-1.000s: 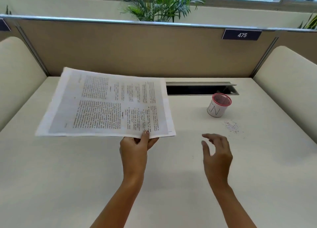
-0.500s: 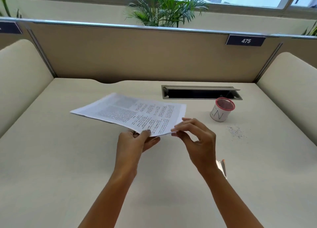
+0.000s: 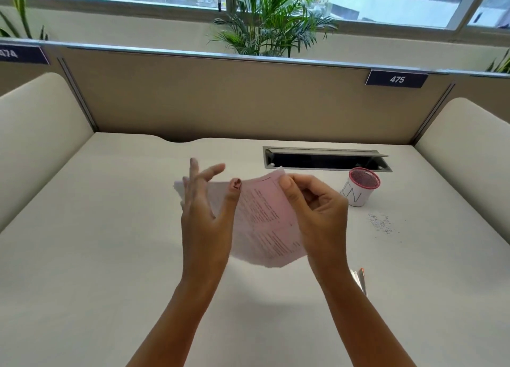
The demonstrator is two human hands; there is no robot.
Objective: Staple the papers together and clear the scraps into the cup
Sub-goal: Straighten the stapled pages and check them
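Note:
The printed papers (image 3: 265, 223) are lifted above the desk and tilted steeply towards me, light shining through them. My right hand (image 3: 317, 217) pinches their upper right edge between thumb and fingers. My left hand (image 3: 204, 215) is on their left side, thumb lying on the sheets and fingers spread. A white cup (image 3: 356, 195) with a red rim stands on the desk to the right. Small paper scraps (image 3: 382, 223) lie scattered in front of it. A silver stapler (image 3: 360, 279) with an orange tip shows partly behind my right forearm.
The cream desk (image 3: 110, 256) is walled by a tan partition at the back and padded panels on both sides. An open cable slot (image 3: 325, 161) sits behind the cup. A potted palm (image 3: 270, 24) stands beyond the partition.
The papers went from nearly flat to steeply tilted up and closer to me. My right hand shifted from the lower corner to the upper edge; my left fingers spread open.

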